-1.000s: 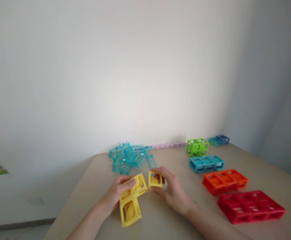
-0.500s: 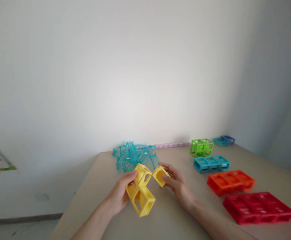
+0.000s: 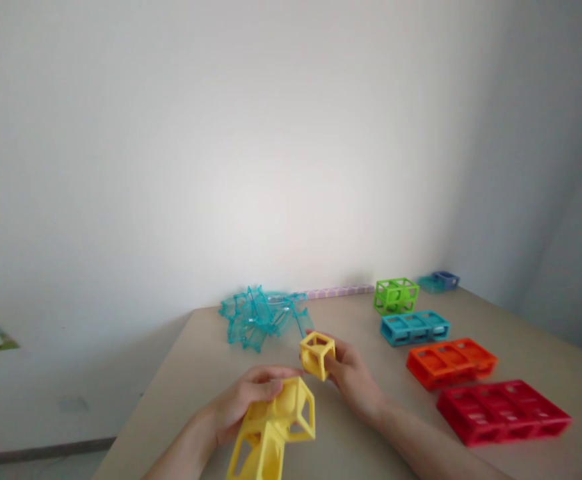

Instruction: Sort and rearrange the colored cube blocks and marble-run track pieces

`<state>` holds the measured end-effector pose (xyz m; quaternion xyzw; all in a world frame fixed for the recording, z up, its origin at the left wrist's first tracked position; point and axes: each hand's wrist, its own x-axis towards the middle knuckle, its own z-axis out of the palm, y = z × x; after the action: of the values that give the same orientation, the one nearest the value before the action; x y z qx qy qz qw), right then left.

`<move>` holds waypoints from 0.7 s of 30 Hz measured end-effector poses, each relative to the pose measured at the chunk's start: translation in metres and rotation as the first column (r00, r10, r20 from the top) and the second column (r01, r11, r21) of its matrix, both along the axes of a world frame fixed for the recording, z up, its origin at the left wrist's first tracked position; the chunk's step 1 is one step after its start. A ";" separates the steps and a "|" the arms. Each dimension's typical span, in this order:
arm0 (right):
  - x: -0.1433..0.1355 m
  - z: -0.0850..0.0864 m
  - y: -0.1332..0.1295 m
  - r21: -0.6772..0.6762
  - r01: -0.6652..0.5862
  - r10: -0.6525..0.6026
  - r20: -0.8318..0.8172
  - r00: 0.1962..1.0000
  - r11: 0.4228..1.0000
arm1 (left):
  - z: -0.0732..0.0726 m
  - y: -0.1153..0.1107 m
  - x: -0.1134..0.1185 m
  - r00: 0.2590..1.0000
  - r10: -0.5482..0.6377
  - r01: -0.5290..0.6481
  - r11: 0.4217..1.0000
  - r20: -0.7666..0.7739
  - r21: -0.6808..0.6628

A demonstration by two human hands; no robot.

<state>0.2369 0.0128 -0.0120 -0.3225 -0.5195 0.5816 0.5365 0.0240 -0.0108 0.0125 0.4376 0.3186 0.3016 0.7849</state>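
Observation:
My left hand [image 3: 243, 400] grips a joined piece of yellow hollow blocks [image 3: 271, 427], its thumb lying on top; the lower end of the piece runs to the bottom edge of view. Between the fingers and thumb of my right hand [image 3: 353, 377] is a single yellow open-sided cube [image 3: 317, 355]. The cube is held above the table, a little beyond the joined piece and apart from it. Most of my right fingers are hidden behind the cube.
Translucent teal pieces [image 3: 263, 317] lie heaped at the back left of the table [image 3: 181, 393]. Down the right side are a green block frame [image 3: 395, 296], a blue block row [image 3: 415, 328], orange blocks [image 3: 451, 363] and red blocks [image 3: 503, 411]. A patterned strip [image 3: 341, 291] lies along the wall.
The joined yellow piece has come lower and nearer, turning in my left hand. My right hand has tilted the single cube, and the gap between the two has widened. The view has shifted slightly.

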 end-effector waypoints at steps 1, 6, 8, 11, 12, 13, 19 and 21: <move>-0.001 0.002 -0.002 0.027 -0.017 0.016 0.051 0.999 0.999 | 0.000 -0.001 0.000 0.999 -0.034 0.034 0.999 -0.021 0.007; -0.007 0.012 -0.013 0.164 -0.127 0.076 0.284 0.956 0.978 | -0.001 -0.001 -0.001 0.990 -0.125 0.129 0.989 -0.061 0.069; -0.009 0.013 -0.016 0.210 -0.149 0.073 0.333 0.940 0.966 | 0.000 -0.001 -0.001 0.987 -0.152 0.157 0.982 -0.057 0.105; -0.011 0.011 -0.018 0.213 -0.147 0.076 0.308 0.948 0.966 | 0.000 -0.001 0.000 0.984 -0.160 0.169 0.978 -0.082 0.122; -0.011 0.010 -0.018 0.194 -0.152 0.096 0.274 0.957 0.969 | 0.000 -0.001 0.001 0.985 -0.150 0.160 0.979 -0.090 0.122; -0.010 0.009 -0.019 0.171 -0.164 0.122 0.231 0.965 0.972 | -0.001 -0.001 0.001 0.986 -0.135 0.146 0.981 -0.095 0.127; -0.003 0.010 -0.018 0.041 -0.242 0.240 0.038 0.970 0.969 | -0.003 0.002 0.002 0.995 -0.066 0.076 0.986 -0.071 0.148; -0.002 0.011 -0.017 0.001 -0.220 0.220 0.040 0.975 0.976 | -0.004 0.004 0.002 0.997 -0.009 0.018 0.994 -0.081 0.111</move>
<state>0.2345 -0.0039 -0.0013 -0.2731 -0.5639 0.6296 0.4594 0.0256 -0.0070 0.0082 0.4947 0.3298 0.2955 0.7478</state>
